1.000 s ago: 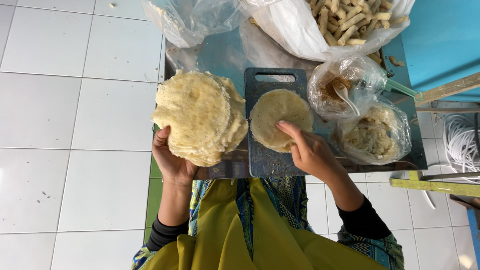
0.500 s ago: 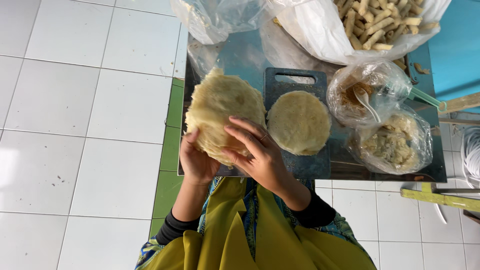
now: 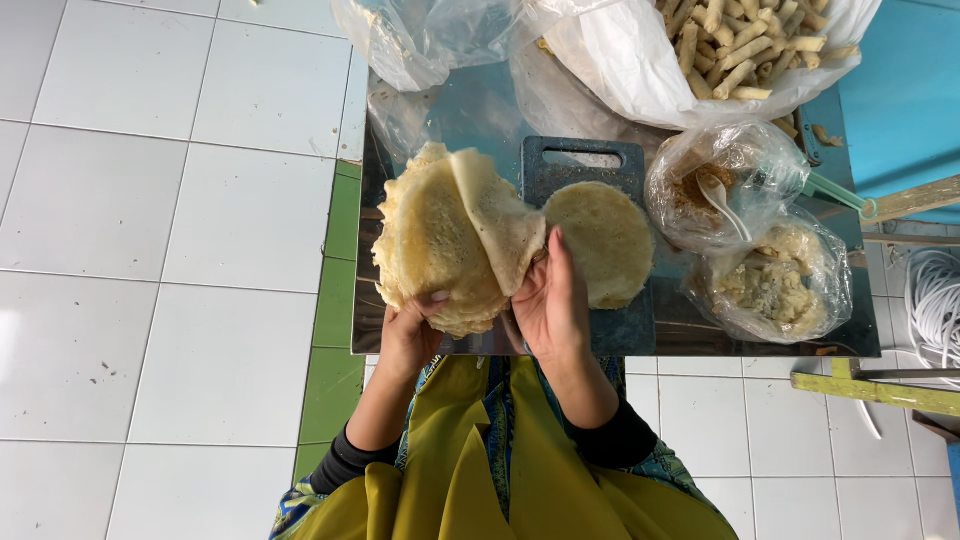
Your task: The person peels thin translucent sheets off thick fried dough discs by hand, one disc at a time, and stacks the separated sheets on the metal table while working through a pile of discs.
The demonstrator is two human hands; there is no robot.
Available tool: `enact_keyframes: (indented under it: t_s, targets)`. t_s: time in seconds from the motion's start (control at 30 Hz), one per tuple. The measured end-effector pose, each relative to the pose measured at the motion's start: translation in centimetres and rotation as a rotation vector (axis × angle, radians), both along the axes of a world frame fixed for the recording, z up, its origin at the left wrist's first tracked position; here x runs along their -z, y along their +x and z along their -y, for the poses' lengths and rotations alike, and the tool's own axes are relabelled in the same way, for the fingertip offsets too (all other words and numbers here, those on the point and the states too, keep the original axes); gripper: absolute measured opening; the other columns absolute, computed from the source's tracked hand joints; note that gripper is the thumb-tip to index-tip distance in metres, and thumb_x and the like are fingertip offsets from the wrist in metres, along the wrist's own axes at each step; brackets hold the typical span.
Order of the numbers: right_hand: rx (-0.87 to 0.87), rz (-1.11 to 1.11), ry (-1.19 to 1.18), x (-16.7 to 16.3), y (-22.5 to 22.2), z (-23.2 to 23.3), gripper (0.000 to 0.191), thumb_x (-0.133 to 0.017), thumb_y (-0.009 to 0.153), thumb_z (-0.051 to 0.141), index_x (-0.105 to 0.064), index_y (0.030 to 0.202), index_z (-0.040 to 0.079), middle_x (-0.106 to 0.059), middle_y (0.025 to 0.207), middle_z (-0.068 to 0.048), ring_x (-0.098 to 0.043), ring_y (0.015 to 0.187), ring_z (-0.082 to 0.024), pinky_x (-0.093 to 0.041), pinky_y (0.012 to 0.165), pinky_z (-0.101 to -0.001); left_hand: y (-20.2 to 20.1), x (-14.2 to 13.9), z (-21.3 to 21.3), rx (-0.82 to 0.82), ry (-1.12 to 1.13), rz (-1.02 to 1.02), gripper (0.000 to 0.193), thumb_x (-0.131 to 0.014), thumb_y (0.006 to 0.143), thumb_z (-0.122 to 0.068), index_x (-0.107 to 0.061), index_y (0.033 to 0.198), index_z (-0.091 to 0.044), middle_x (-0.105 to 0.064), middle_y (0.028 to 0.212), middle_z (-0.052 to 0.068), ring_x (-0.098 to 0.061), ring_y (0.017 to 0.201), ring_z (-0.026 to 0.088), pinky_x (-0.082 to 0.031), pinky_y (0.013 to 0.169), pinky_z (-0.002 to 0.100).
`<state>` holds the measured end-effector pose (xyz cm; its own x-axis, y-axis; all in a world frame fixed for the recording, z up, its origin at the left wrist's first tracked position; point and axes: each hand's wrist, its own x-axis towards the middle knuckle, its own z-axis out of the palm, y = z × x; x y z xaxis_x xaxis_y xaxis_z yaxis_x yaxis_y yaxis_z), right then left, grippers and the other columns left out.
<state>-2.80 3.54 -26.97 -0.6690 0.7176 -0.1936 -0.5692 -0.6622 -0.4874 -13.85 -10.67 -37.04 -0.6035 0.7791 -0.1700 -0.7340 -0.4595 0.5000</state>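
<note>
while the left hand (image 3: 408, 335) cups the stack (image 3: 432, 245) from below, we note the right hand (image 3: 548, 300) pinching the top sheet (image 3: 497, 215), half peeled, folding right toward the board (image 3: 585, 165).

- White tiled floor (image 3: 150, 200) fills the left half of the frame, evenly lit.
- 1 green tile strip (image 3: 335, 290) runs down beside the metal table (image 3: 760, 335) — shiny, centre right.
- Blue surface (image 3: 900, 90), upper right; white coiled cable (image 3: 935, 305) at the right edge.
</note>
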Motion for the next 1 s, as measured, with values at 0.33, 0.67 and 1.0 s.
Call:
enact_keyframes:
  t_s: [0.33,0.67,1.0]
  targets:
    - [-0.020,-0.047,0.244,0.9,1.9,-5.3,0.011,-0.062,0.107,0.005,-0.068,0.114,-0.001,-0.072,0.118,-0.019,-0.074,0.107,-0.025,-0.063,0.093,-0.0397,-0.1,-0.2,-0.5,-0.059,-0.032,-0.044,0.037,-0.063,0.090,0.012,-0.052,0.125,0.021,-0.066,0.117,0.029,-0.071,0.106,0.036,-0.060,0.096,0.049]
    - [0.201,0.254,0.561,-6.4,7.8,-13.6,0.021,-0.057,0.108,0.008,-0.071,0.122,0.001,-0.074,0.120,-0.013,-0.074,0.109,-0.021,-0.062,0.102,-0.0397,-2.3,-6.0,-0.5,0.047,0.110,0.332,0.054,-0.056,0.085,-0.007,-0.050,0.136,0.010,-0.067,0.127,0.024,-0.067,0.116,0.038,-0.056,0.102,0.052]
    - [-0.249,1.003,1.986,-2.5,9.4,-9.1,0.042,-0.061,0.092,-0.009,-0.070,0.130,0.007,-0.070,0.135,-0.010,-0.069,0.112,-0.025,-0.054,0.091,-0.0364,-2.4,-7.2,-0.9,-0.025,0.133,0.274,0.063,-0.056,0.085,-0.016,-0.044,0.143,0.004,-0.060,0.134,0.021,-0.063,0.121,0.038,-0.056,0.102,0.056]
